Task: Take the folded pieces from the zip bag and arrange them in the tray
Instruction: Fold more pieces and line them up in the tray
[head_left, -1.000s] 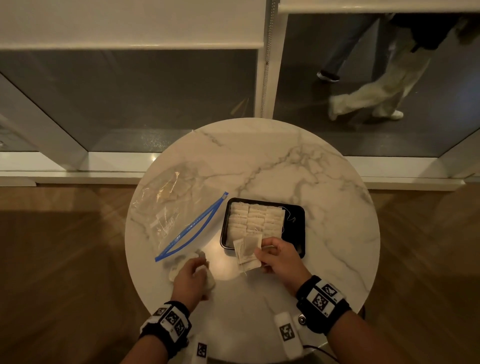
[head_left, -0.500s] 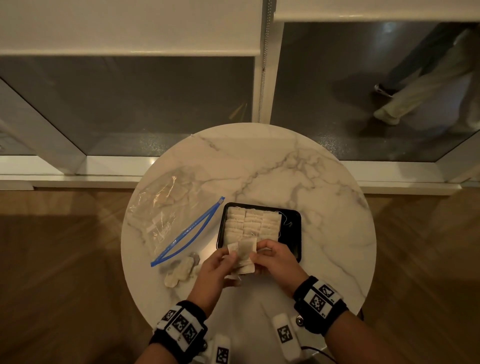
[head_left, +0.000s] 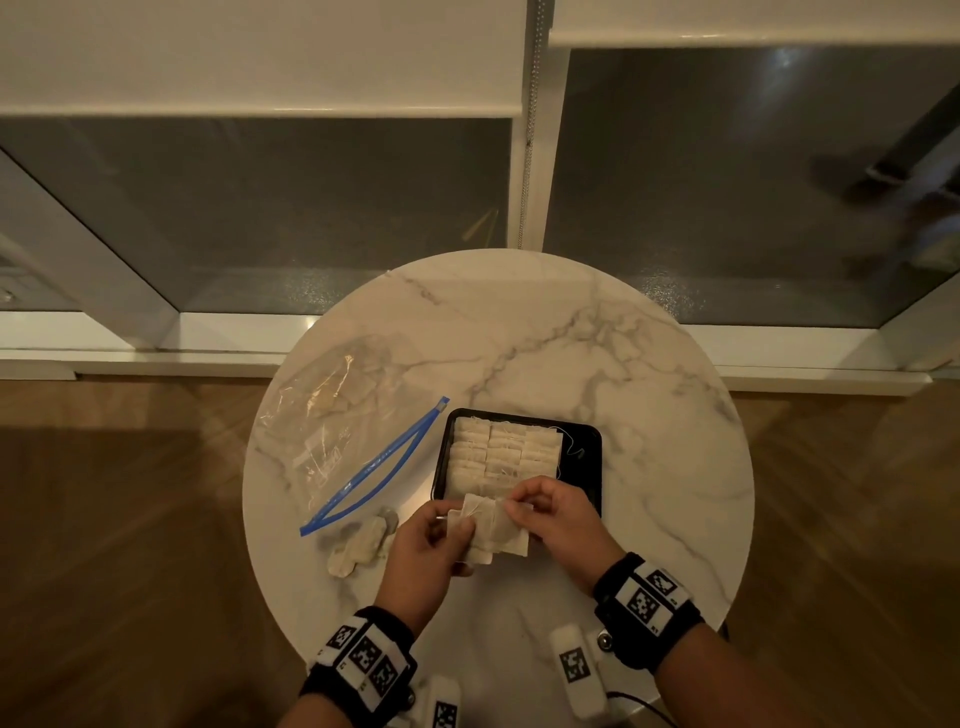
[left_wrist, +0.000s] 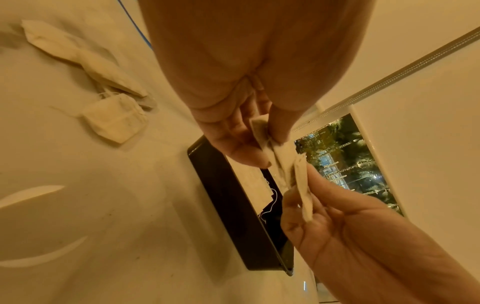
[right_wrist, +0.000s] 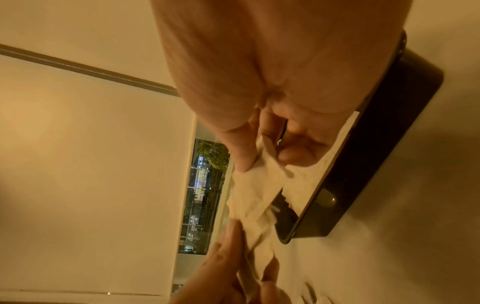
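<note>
marble table (head_left: 571, 338); wood floor (head_left: 130, 519) | dark windows (head_left: 311, 208); dim light

The scene is dimly lit in warm amber. Glare is seen on the marble table (head_left: 519, 332) near the tray (head_left: 589, 467). Wrist views are blurred, grainy and stretched at the edges.

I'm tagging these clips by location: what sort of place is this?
Probably a café or lobby-like indoor spot at night: a small round marble table stands on wood flooring beside floor-level windows with roller blinds; city lights show outside.
</note>
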